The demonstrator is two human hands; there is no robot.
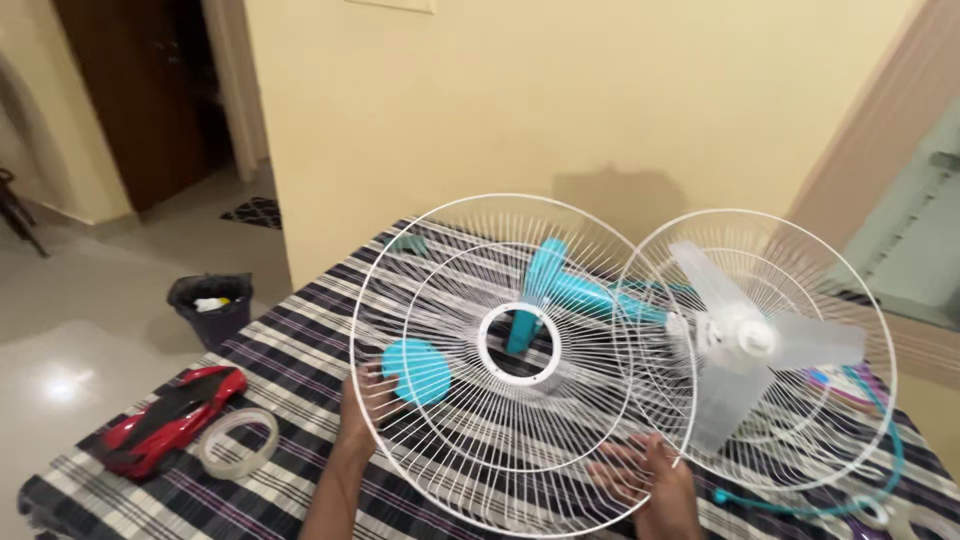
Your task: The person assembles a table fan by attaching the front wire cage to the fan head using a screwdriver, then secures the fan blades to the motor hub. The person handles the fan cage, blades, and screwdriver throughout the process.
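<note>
Starting at the far left, a glossy red plastic toy car (168, 418) sits on the checked black-and-white tablecloth (290, 350), with a clear roll of sticky tape (238, 443) just beside it. Neither shows a label I can read. Past the table edge, a small black waste bin (211, 305) stands on the tiled floor.

Then the main thing: a round white wire fan guard (500, 365), held up tilted, its flat face toward the camera and its lower rim close to the person. The left hand (368, 398) sits behind the wires at the lower left, fingers curled around them. The right hand (643, 470) is at the lower right rim with fingers spread over the wires; I can't tell if it's really clamped or just pressing. So the guard hangs between the 2 hands, centre ring above both.

Seen through the wires are a round turquoise disc (417, 371) near the left hand and a turquoise fan body (570, 292) lying behind.

To the right, overlapping the first, is a second white wire guard (850, 290) with a translucent 3-blade fan propeller (745, 340) in front of it. A thin turquoise cord (880, 470) loops along the far right.
</note>
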